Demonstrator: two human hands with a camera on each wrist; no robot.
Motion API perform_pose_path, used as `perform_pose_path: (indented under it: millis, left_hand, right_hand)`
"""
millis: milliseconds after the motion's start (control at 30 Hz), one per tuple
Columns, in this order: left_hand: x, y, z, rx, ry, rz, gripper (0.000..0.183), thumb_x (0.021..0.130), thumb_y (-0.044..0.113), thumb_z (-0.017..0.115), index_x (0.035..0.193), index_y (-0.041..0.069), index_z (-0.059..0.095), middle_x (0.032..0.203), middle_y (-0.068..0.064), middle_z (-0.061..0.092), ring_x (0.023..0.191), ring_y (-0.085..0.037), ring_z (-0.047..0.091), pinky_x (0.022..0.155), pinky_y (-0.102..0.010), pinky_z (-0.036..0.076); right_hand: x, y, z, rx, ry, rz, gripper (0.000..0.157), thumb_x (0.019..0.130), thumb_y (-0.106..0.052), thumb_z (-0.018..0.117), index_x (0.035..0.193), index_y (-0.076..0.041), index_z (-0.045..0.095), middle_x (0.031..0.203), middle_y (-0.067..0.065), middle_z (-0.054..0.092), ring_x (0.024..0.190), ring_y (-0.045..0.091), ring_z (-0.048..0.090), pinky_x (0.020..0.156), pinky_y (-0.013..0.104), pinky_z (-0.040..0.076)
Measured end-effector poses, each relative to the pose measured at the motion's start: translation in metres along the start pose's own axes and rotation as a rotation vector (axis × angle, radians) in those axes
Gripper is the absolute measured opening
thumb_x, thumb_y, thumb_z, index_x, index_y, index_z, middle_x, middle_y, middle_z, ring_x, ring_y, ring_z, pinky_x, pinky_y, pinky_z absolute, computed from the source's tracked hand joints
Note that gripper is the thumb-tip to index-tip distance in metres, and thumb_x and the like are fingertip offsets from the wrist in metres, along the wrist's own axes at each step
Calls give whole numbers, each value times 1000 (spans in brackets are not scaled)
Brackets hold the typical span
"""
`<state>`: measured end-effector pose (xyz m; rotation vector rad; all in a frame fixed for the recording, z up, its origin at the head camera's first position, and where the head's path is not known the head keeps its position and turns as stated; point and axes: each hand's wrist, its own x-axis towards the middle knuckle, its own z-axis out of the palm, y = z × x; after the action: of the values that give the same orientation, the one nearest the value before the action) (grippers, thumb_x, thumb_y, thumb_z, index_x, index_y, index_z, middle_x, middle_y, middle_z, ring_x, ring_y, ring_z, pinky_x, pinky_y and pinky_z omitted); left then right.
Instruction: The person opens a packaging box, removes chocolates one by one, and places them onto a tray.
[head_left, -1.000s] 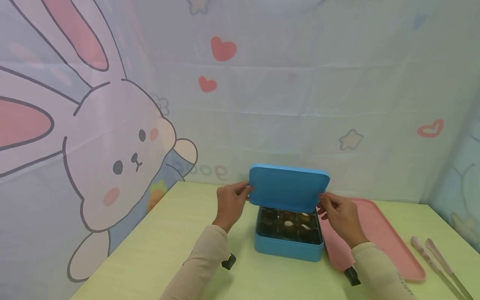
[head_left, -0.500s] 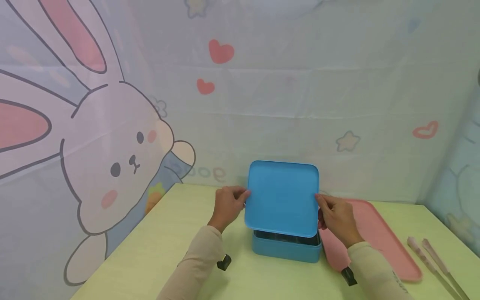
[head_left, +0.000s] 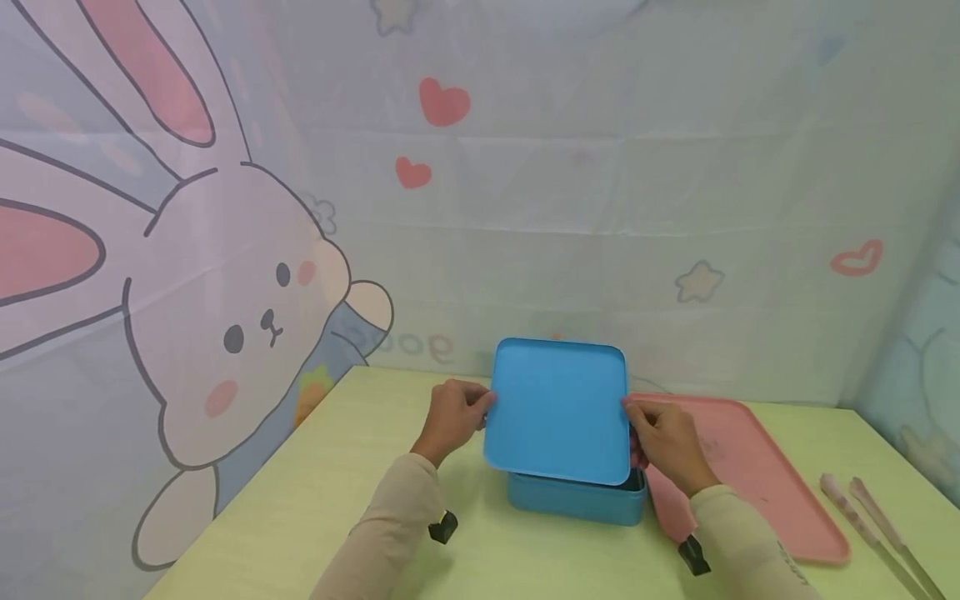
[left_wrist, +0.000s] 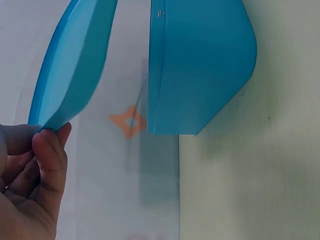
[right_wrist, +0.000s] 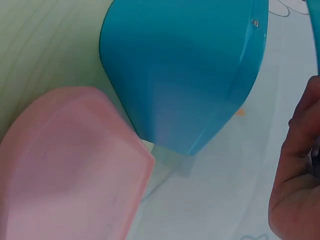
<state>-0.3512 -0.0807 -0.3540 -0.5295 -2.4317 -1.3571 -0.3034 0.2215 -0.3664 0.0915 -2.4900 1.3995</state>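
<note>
Both hands hold a blue lid (head_left: pixel 558 412) by its opposite side edges, tilted with its broad face toward me. Under it on the table stands a blue box (head_left: pixel 573 500), its inside almost wholly hidden. My left hand (head_left: pixel 453 417) pinches the lid's left edge between thumb and fingers, which the left wrist view also shows, with a gap between lid and box. At the right edge my right hand (head_left: pixel 671 442) pinches the lid. In the right wrist view that hand (right_wrist: pixel 300 165) is partly cut off, and only a sliver of the lid shows.
A pink tray (head_left: pixel 757 475) lies right of the box, its near left corner close to the box's side. Two long utensils with pinkish handles (head_left: pixel 843 496) lie on the table farther right. A cloth printed with a rabbit (head_left: pixel 255 317) hangs behind the table.
The lid has turned its broad face toward me and come slightly lower and left with both hands. It now hides the box's divided contents, which showed a second ago.
</note>
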Motion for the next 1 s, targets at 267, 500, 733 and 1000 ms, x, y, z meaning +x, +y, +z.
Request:
perform_pose_path:
  millis: [267, 500, 733, 1000]
  left_hand:
    - [-5, -13, -15, 15, -20, -73, 20, 96, 14, 67, 96, -1, 79, 75, -11, 74, 60, -13, 63, 61, -26, 59]
    - [-10, -26, -37, 44, -6, -141, 19, 95, 14, 67, 96, -1, 79, 74, -9, 72, 62, -12, 62, 60, -25, 56]
    - [-18, -47, -77, 106, -10, -211, 18, 95, 13, 67, 96, -1, 79, 74, -10, 73, 59, -11, 61, 56, -24, 49]
    - [-32, -74, -113, 171, -59, -296, 20, 95, 11, 66, 99, -5, 77, 77, -11, 75, 61, -12, 63, 59, -26, 50]
  right_hand:
    - [0, -6, 16, -21, -66, -35, 37, 104, -30, 56, 85, 0, 66, 58, 4, 58, 47, 18, 60, 47, 29, 53]
    - [0, -25, 43, -106, -52, -95, 30, 103, -23, 57, 92, 1, 71, 51, 3, 56, 42, 16, 55, 44, 28, 48]
    - [-7, -51, 85, -141, -10, -192, 24, 99, -19, 63, 97, 4, 72, 58, 3, 59, 49, 10, 49, 47, 23, 41]
    - [-25, -70, 127, -136, -47, -284, 35, 94, -12, 67, 118, 15, 63, 58, 2, 57, 50, 7, 47, 58, 28, 52]
